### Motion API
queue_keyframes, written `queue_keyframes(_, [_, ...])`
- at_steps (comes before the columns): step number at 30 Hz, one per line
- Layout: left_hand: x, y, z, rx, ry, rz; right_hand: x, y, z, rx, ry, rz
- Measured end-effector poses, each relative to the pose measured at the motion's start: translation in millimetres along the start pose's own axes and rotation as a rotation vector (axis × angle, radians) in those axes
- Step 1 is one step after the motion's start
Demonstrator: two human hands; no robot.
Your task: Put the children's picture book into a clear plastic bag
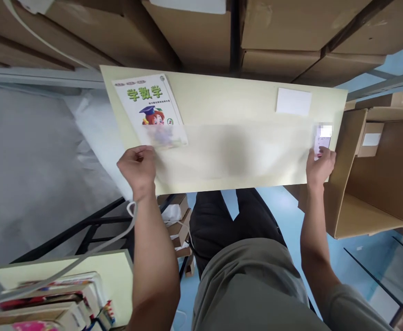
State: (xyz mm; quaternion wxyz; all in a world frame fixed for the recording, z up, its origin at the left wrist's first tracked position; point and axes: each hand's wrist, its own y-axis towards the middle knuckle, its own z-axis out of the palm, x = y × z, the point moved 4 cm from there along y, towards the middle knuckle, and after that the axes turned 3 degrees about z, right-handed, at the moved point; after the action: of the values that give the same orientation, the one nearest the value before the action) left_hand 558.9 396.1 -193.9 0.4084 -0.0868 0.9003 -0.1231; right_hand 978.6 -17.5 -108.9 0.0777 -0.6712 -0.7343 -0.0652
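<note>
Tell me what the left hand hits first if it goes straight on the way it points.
The booklet: the left hand points away from the body, with the booklet's near edge just ahead on the table. Whether they already touch is unclear.

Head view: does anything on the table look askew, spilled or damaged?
Nothing spilled or damaged. Only the booklet lies skewed to the table edge, by the left hand. The right hand pinches a small slip at its right edge.
</note>
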Motion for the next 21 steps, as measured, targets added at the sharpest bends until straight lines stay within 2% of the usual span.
queue_keyframes(2, [7.3,-1.4,-0.8,0.009,-0.024,0.015,30.8,-17.8,0.0,-0.065,0.065,-0.121])
queue_keyframes(4, [12.6,-1.9,-1.7,0.025,-0.040,0.016,79.7,-52.5,11.0,-0.016,0.194,-0.301])
queue_keyframes(8, [16.9,0.8,-6.1,0.052,-0.050,-0.010,202.6,-160.3,60.6,0.334,0.373,-0.698])
queue_keyframes(11, [15.0,5.9,-13.0,0.043,-0.020,0.002,271.3,-230.4,103.3,0.508,0.328,-0.881])
queue_keyframes(13, [11.9,10.1,-17.5,0.025,-0.013,0.022,293.9,-254.4,127.5,0.545,0.331,-0.890])
queue_keyframes(15, [8.3,14.7,-19.3,0.027,-0.039,0.025,300.6,-262.8,146.4,0.553,0.342,-0.846])
queue_keyframes(18, [3.7,22.3,-16.8,0.086,-0.072,-0.023,295.2,-263.2,163.0,0.556,0.341,-0.783])
queue_keyframes(21, [-1.9,31.3,-10.9,0.198,-0.077,-0.054,288.2,-263.1,168.2,0.539,0.347,-0.767])
